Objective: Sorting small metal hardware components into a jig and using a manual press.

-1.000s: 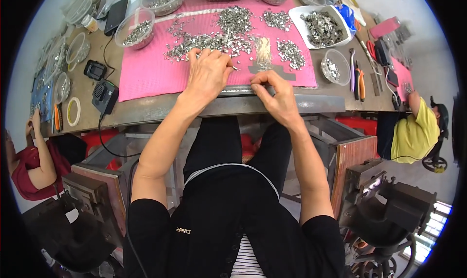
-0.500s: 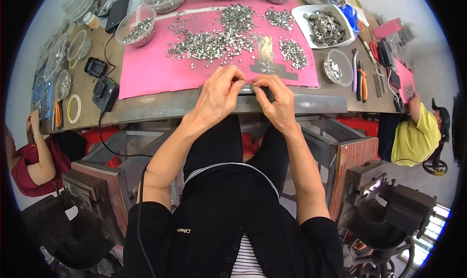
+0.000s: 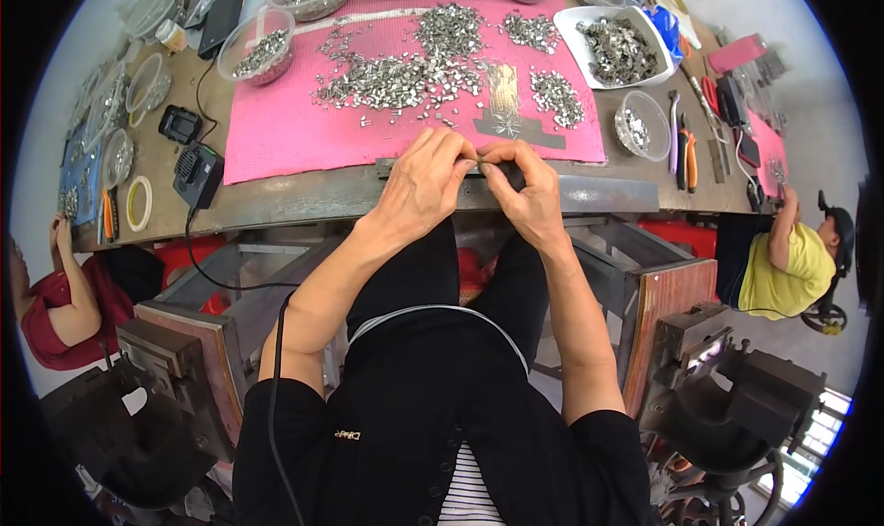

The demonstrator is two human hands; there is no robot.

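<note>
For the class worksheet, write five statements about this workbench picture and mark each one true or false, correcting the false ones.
1. The left hand and right hand are close together near the front edge of the pink mat. True.
2. The white tray is at the mat's left side. False: it is at the mat's right side.
3. Small metal pieces lie heaped on the mat. True.
4. The right hand is gripping the orange-handled pliers. False: the pliers lie on the table, to the right of the mat.
5. A pale ring lies on the table to the left of the mat. True.
</note>
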